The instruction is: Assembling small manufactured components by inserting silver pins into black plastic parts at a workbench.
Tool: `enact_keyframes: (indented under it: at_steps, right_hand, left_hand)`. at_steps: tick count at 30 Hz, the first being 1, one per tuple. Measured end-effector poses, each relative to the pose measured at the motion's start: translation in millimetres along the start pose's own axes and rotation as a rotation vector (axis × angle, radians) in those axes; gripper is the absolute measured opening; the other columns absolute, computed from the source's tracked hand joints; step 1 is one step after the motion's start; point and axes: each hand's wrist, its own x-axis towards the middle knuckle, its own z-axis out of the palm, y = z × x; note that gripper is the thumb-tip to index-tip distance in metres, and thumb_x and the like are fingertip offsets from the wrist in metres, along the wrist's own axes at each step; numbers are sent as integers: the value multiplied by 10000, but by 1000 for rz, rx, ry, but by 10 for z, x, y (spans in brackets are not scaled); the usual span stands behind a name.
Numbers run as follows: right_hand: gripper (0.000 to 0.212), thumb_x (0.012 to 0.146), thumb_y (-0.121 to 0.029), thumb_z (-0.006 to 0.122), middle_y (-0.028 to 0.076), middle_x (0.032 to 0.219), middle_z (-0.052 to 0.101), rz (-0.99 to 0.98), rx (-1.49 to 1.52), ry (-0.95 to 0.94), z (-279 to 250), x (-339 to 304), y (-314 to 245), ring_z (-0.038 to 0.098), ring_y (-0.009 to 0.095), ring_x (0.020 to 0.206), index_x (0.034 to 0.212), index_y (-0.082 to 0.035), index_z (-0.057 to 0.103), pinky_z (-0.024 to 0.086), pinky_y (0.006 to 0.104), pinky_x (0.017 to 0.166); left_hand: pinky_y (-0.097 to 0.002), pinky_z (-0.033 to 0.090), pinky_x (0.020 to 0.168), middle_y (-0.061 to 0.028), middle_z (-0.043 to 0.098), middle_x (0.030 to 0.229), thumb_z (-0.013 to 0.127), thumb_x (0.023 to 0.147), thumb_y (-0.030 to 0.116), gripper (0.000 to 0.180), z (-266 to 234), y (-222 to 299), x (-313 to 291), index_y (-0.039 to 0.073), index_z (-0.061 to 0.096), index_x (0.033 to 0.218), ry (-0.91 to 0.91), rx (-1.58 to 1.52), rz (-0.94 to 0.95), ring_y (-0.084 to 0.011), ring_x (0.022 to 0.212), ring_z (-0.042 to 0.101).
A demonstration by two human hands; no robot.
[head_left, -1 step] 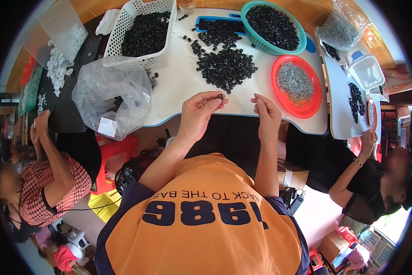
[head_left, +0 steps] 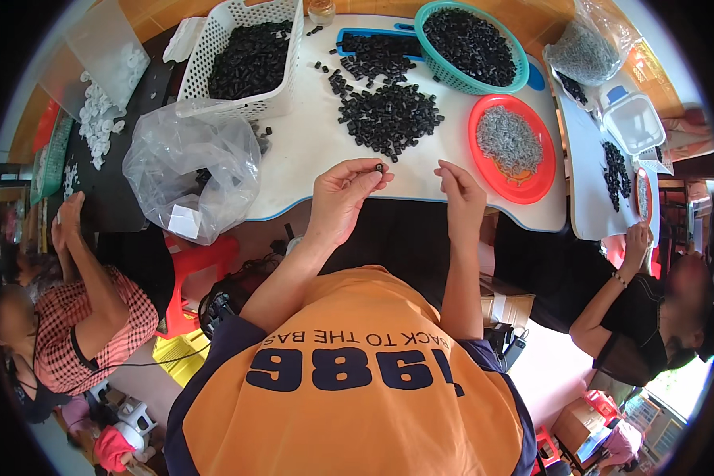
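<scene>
Between the thumb and forefinger of my left hand (head_left: pixel 347 197) is a small black cylindrical piece (head_left: pixel 380 168) with a round opening facing up. My right hand (head_left: pixel 465 197) is apart from it, to the right, with thumb and fingertips pinched together. Whatever those fingertips hold, if anything, is too small to make out. Both hands are over the near edge of the white table (head_left: pixel 293 178). Just beyond them lies a loose pile of similar black pieces (head_left: pixel 390 119). The red plate (head_left: pixel 541 187), holding many small silvery metal pieces (head_left: pixel 509 139), stands nearest my right hand.
A white perforated basket (head_left: pixel 285 87) and a teal basket (head_left: pixel 468 86) hold more black pieces. More lie on a blue tray (head_left: pixel 342 41). A clear plastic bag (head_left: pixel 162 151) sags over the left table edge. People sit on both sides, their hands (head_left: pixel 69 214) at neighbouring tables.
</scene>
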Motion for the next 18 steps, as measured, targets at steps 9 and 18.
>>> enact_keyframes:
  at_steps: [9,18]
  right_hand:
    - [214,842,-67,672,155,984,627,-414,-596,62,193,619,179,629,312,834,1043,6,672,503,399,748]
    - [170,840,-76,689,144,897,643,-499,-684,41,227,708,173,637,262,752,986,12,682,504,350,702]
  left_hand:
    - [-313,549,832,-129,685,1007,612,913,-11,176,-11,95,-89,-12,632,1088,-14,-32,-18,-209,898,681]
    - [-309,547,831,-125,686,1003,614,914,-5,179,-51,88,-110,-14,633,1091,-2,-27,-42,-200,894,680]
